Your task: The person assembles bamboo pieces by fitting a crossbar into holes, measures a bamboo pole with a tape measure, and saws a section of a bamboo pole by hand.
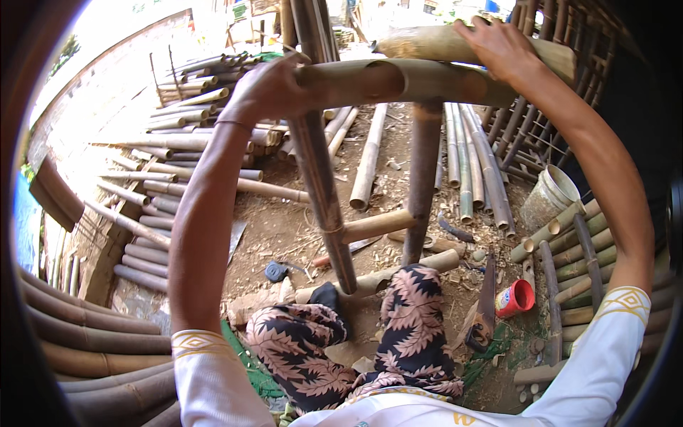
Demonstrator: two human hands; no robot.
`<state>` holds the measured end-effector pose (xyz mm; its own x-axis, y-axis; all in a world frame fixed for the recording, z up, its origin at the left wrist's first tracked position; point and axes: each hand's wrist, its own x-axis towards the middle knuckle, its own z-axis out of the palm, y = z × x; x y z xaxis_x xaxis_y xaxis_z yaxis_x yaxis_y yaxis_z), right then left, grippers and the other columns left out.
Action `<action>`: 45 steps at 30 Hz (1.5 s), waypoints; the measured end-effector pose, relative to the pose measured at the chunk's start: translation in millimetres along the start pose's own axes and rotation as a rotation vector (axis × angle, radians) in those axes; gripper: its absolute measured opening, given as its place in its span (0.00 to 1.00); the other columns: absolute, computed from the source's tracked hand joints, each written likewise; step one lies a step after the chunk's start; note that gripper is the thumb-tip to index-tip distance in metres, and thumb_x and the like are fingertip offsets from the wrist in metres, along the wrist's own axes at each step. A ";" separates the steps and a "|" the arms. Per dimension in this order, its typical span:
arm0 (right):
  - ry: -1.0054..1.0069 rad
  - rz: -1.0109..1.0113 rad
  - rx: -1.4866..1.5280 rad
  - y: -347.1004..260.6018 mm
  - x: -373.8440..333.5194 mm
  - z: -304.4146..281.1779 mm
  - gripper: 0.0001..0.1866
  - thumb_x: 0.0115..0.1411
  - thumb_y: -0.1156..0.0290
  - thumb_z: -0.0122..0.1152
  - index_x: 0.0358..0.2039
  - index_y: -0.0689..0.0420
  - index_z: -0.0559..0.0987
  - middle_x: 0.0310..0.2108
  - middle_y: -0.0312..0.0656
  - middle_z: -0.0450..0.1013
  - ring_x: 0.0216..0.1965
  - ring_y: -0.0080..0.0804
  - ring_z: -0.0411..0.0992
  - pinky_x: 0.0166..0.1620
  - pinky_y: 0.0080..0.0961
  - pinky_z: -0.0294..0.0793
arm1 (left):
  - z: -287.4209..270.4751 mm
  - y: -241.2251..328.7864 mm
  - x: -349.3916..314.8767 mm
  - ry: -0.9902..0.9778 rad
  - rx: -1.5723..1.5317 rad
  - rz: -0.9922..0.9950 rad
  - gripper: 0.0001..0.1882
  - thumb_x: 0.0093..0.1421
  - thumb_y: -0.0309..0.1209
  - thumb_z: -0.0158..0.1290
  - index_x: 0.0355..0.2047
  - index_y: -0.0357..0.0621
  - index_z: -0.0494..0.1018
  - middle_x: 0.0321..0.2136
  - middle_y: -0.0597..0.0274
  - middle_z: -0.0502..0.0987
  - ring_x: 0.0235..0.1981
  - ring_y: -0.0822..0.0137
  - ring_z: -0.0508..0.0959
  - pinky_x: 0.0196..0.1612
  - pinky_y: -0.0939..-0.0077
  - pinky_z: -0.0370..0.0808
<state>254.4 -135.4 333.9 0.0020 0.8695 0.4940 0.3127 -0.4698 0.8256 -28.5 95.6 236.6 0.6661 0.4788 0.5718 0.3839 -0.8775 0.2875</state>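
My left hand point(267, 89) is wrapped around the left end of a thick bamboo pole point(338, 84) that lies level across two upright bamboo posts. A large rounded notch is cut in the middle of this pole. Over its right part rests a second, paler bamboo piece point(420, 44), and my right hand point(498, 48) is closed over that piece from above. The left post point(320, 178) leans slightly, while the right post point(424, 156) meets the notched pole's underside. A short bamboo rung point(377, 225) joins the posts low down. My left fingertips are partly hidden.
Stacked bamboo poles point(185, 153) fill the left side. More poles point(469, 164) lie ahead. A handsaw point(486, 306), a red container point(515, 298) and a dirty white bucket point(551, 196) are at right. A dark round object point(275, 271) sits on the chip-strewn ground.
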 end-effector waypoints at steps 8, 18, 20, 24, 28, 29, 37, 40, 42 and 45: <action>0.155 0.088 0.214 -38.2 41.4 -84.6 0.41 0.49 0.76 0.67 0.64 0.43 0.63 0.42 0.51 0.74 0.38 0.50 0.79 0.40 0.42 0.83 | 59.8 -51.3 -30.8 0.237 -1.741 -0.375 0.30 0.57 0.49 0.58 0.53 0.41 0.70 0.47 0.56 0.76 0.49 0.60 0.76 0.52 0.55 0.74; -0.203 -0.318 0.154 -114.3 103.5 -198.1 0.36 0.47 0.62 0.71 0.56 0.57 0.69 0.44 0.49 0.77 0.50 0.43 0.75 0.53 0.40 0.73 | 98.8 -11.7 -24.9 0.989 -1.705 -0.364 0.24 0.53 0.39 0.63 0.43 0.29 0.78 0.35 0.59 0.79 0.35 0.70 0.77 0.45 0.75 0.74; -0.194 -0.309 0.097 -99.9 109.5 -221.7 0.33 0.45 0.59 0.73 0.52 0.54 0.73 0.44 0.49 0.76 0.51 0.41 0.74 0.52 0.38 0.73 | 103.8 -10.6 -25.1 1.016 -1.734 -0.351 0.25 0.53 0.40 0.63 0.42 0.28 0.78 0.34 0.60 0.79 0.35 0.71 0.76 0.44 0.76 0.73; 0.007 -0.100 0.295 -90.0 106.1 -209.7 0.33 0.46 0.61 0.71 0.54 0.54 0.72 0.44 0.46 0.77 0.49 0.39 0.76 0.52 0.38 0.75 | 105.7 -17.4 -31.6 0.837 -1.656 -0.356 0.24 0.56 0.40 0.62 0.44 0.31 0.77 0.40 0.60 0.78 0.40 0.70 0.76 0.47 0.74 0.73; -0.117 -0.308 0.175 -125.0 106.0 -190.0 0.35 0.47 0.61 0.70 0.56 0.56 0.69 0.44 0.48 0.77 0.46 0.40 0.77 0.50 0.37 0.76 | 99.8 -37.5 -45.6 0.772 -1.450 -0.284 0.29 0.54 0.47 0.64 0.41 0.27 0.78 0.33 0.59 0.80 0.33 0.73 0.76 0.40 0.78 0.74; -0.118 -0.320 0.174 -123.9 107.8 -194.8 0.36 0.47 0.61 0.70 0.56 0.57 0.69 0.43 0.49 0.77 0.46 0.41 0.77 0.50 0.37 0.77 | 101.1 -44.3 -43.4 0.759 -1.377 -0.277 0.30 0.54 0.48 0.64 0.41 0.27 0.79 0.33 0.59 0.80 0.33 0.73 0.77 0.40 0.78 0.74; 0.001 0.015 0.257 -92.4 115.7 -196.1 0.39 0.48 0.62 0.68 0.59 0.60 0.65 0.43 0.52 0.77 0.42 0.42 0.79 0.46 0.37 0.80 | 100.7 -54.2 -35.8 0.666 -0.757 -0.334 0.37 0.61 0.60 0.46 0.41 0.30 0.79 0.32 0.39 0.81 0.38 0.50 0.81 0.45 0.61 0.74; -0.061 -0.208 0.201 -125.0 102.2 -181.9 0.40 0.48 0.62 0.69 0.60 0.61 0.65 0.43 0.53 0.77 0.42 0.42 0.79 0.45 0.37 0.80 | 107.2 -54.9 -41.7 0.719 -0.760 -0.389 0.38 0.63 0.59 0.43 0.38 0.26 0.77 0.32 0.35 0.79 0.37 0.46 0.80 0.44 0.56 0.73; -0.081 -0.251 0.208 -125.0 99.6 -178.1 0.40 0.48 0.62 0.69 0.60 0.61 0.64 0.43 0.53 0.77 0.42 0.42 0.79 0.44 0.38 0.80 | 98.8 -38.8 -48.8 0.724 -0.854 -0.371 0.35 0.64 0.55 0.47 0.39 0.25 0.77 0.31 0.43 0.80 0.34 0.57 0.80 0.42 0.63 0.74; -0.052 -0.187 0.236 -102.0 98.5 -178.8 0.41 0.47 0.62 0.69 0.61 0.61 0.64 0.44 0.54 0.77 0.41 0.42 0.79 0.43 0.38 0.81 | 83.9 -51.9 -51.1 0.480 -1.490 -0.219 0.28 0.63 0.49 0.54 0.48 0.33 0.74 0.45 0.53 0.77 0.40 0.67 0.77 0.42 0.71 0.76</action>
<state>52.9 -29.2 347.2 -0.0294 0.9469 0.3201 0.5242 -0.2581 0.8115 -28.9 119.0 128.0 0.3176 0.7955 0.5161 -0.6982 -0.1721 0.6950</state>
